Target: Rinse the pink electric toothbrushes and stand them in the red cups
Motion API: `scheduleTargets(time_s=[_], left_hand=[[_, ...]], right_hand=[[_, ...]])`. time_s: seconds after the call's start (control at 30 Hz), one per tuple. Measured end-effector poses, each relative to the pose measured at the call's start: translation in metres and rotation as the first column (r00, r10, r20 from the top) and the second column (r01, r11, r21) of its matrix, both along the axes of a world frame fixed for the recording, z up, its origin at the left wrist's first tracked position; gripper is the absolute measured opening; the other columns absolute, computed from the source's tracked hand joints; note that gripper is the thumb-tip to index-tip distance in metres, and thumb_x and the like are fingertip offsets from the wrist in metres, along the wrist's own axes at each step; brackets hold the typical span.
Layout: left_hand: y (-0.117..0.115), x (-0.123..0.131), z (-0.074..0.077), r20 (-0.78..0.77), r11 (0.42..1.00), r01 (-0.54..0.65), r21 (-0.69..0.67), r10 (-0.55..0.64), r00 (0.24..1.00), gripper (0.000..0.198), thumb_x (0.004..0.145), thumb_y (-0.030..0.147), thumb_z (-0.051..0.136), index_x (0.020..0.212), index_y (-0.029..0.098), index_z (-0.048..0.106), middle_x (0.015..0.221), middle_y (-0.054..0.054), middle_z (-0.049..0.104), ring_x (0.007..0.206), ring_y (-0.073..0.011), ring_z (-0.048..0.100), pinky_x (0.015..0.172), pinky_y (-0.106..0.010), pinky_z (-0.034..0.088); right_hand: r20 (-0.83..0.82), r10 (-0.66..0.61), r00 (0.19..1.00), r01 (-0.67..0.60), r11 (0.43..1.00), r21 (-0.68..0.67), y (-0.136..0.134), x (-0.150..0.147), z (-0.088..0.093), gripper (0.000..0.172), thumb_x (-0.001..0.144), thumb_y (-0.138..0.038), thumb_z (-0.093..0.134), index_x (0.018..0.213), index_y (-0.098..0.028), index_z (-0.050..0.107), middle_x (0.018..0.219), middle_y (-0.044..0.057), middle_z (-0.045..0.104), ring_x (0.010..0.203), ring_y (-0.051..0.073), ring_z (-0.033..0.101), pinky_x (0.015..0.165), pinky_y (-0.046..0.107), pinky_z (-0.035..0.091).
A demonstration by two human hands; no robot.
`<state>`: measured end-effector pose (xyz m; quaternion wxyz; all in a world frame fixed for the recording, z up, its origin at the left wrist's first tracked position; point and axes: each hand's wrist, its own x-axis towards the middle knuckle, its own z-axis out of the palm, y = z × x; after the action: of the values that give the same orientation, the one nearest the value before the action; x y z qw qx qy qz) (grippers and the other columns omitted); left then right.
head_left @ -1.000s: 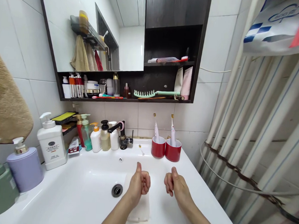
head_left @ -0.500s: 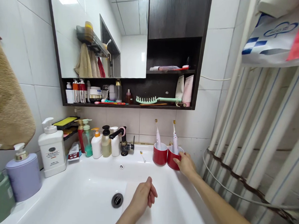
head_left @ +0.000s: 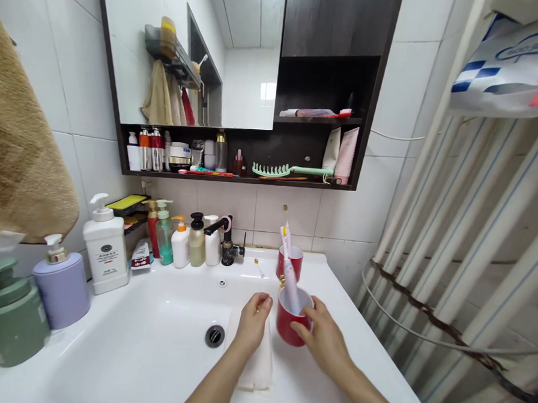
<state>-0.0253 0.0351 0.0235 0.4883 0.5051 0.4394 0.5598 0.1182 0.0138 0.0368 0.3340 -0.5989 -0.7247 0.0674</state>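
My right hand [head_left: 327, 337] is closed on a red cup [head_left: 292, 329] with a white inside, thumb in front and fingers at its right rim. The cup is raised over the right side of the sink [head_left: 155, 316], slightly tilted. Inside it leans a pale electric toothbrush [head_left: 293, 284]. My left hand [head_left: 254, 322] hovers just left of the cup, apart from it, fingers curled in with nothing visible in them. Behind, on the sink's back ledge, stands another red cup [head_left: 296, 264] holding a similar toothbrush [head_left: 286, 235], partly hidden.
A white cloth [head_left: 257, 363] lies below my left hand. The black faucet [head_left: 228, 241] and several pump bottles [head_left: 197, 243] line the back ledge. A small brush head [head_left: 259, 268] lies near the faucet. A shelf cabinet [head_left: 234, 180] hangs above; radiator pipes [head_left: 433, 246] stand right.
My right hand has brought its red cup off the back ledge, toward me and left. My left hand has moved up slightly and its fingers have curled in. The view has shifted a little.
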Motion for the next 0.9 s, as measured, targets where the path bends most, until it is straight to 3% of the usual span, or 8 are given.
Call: scheduleTargets(time_s=[0.1, 0.27, 0.4, 0.5, 0.6, 0.7, 0.8, 0.9], left_hand=[[0.005, -0.004, -0.003, 0.048, 0.998, -0.040, 0.044, 0.037, 0.998, 0.026, 0.060, 0.035, 0.048, 0.078, 0.016, 0.047, 0.078, -0.003, 0.052, 0.073, -0.0108, 0.047, 0.062, -0.019, 0.034], [0.017, -0.019, -0.003, 0.145, 0.985, -0.173, 0.024, 0.168, 0.975, 0.023, 0.058, 0.037, 0.049, 0.062, 0.015, 0.045, 0.055, 0.002, 0.049, 0.049, -0.0081, 0.044, 0.049, -0.020, 0.034], [0.015, -0.033, 0.021, 0.278, 0.955, -0.293, 0.045, 0.269, 0.922, 0.025, 0.061, 0.040, 0.044, 0.071, 0.018, 0.042, 0.063, 0.003, 0.048, 0.054, -0.0065, 0.046, 0.051, -0.018, 0.036], [0.005, -0.035, 0.040, 0.354, 0.951, -0.303, 0.054, 0.266, 0.897, 0.027, 0.062, 0.043, 0.042, 0.074, 0.019, 0.041, 0.067, 0.003, 0.048, 0.059, -0.0064, 0.047, 0.052, -0.018, 0.037], [-0.005, -0.024, 0.045, 0.409, 0.982, -0.182, 0.046, 0.148, 0.900, 0.027, 0.061, 0.042, 0.045, 0.070, 0.017, 0.041, 0.061, 0.003, 0.047, 0.052, -0.0061, 0.046, 0.049, -0.019, 0.037], [-0.013, -0.006, 0.037, 0.467, 0.998, 0.056, 0.022, -0.060, 0.882, 0.025, 0.062, 0.039, 0.046, 0.069, 0.016, 0.041, 0.059, 0.003, 0.047, 0.048, -0.0051, 0.045, 0.048, -0.019, 0.036], [-0.020, 0.011, 0.025, 0.436, 0.972, 0.234, -0.008, -0.207, 0.876, 0.027, 0.061, 0.039, 0.047, 0.072, 0.014, 0.042, 0.057, 0.002, 0.047, 0.046, -0.0055, 0.044, 0.048, -0.020, 0.034], [-0.027, 0.023, 0.016, 0.422, 0.923, 0.381, -0.055, -0.325, 0.846, 0.030, 0.060, 0.041, 0.048, 0.074, 0.014, 0.043, 0.057, 0.001, 0.048, 0.046, -0.0065, 0.045, 0.047, -0.021, 0.033]], right_hand=[[-0.041, 0.093, 0.995, -0.095, 0.994, -0.046, -0.005, -0.030, -0.015, 0.009, 0.061, -0.025, 0.043, 0.063, -0.019, 0.049, 0.107, 0.009, 0.037, 0.097, 0.023, 0.037, 0.074, 0.031, 0.032], [-0.044, 0.145, 0.988, -0.149, 0.983, -0.105, -0.001, -0.059, -0.033, 0.007, 0.060, -0.023, 0.043, 0.063, -0.019, 0.048, 0.111, 0.010, 0.035, 0.093, 0.024, 0.041, 0.070, 0.032, 0.034], [-0.038, 0.142, 0.989, -0.145, 0.986, -0.078, 0.009, -0.068, -0.038, 0.007, 0.058, -0.019, 0.044, 0.063, -0.020, 0.049, 0.109, 0.007, 0.038, 0.090, 0.022, 0.043, 0.066, 0.030, 0.035], [-0.024, 0.121, 0.992, -0.122, 0.990, -0.071, 0.015, -0.070, -0.041, 0.012, 0.058, -0.016, 0.042, 0.065, -0.020, 0.051, 0.107, 0.006, 0.040, 0.086, 0.021, 0.046, 0.063, 0.029, 0.037], [-0.059, 0.137, 0.989, -0.142, 0.986, -0.086, 0.019, -0.065, -0.039, 0.017, 0.058, -0.014, 0.041, 0.069, -0.020, 0.054, 0.108, 0.007, 0.040, 0.087, 0.020, 0.046, 0.064, 0.030, 0.037], [-0.276, 0.184, 0.943, -0.200, 0.979, -0.032, 0.020, -0.050, -0.023, 0.024, 0.061, -0.020, 0.042, 0.082, -0.019, 0.053, 0.109, 0.008, 0.041, 0.100, 0.022, 0.035, 0.075, 0.033, 0.033], [-0.632, 0.186, 0.753, -0.274, 0.961, -0.043, 0.018, -0.034, 0.003, 0.030, 0.068, -0.031, 0.034, 0.090, -0.017, 0.049, 0.097, 0.009, 0.049, 0.085, 0.018, 0.047, 0.068, 0.031, 0.038], [-0.837, 0.154, 0.525, -0.400, 0.913, -0.083, 0.015, -0.024, 0.025, 0.033, 0.070, -0.037, 0.032, 0.091, -0.016, 0.047, 0.075, 0.005, 0.055, 0.062, 0.012, 0.051, 0.056, 0.026, 0.040]])
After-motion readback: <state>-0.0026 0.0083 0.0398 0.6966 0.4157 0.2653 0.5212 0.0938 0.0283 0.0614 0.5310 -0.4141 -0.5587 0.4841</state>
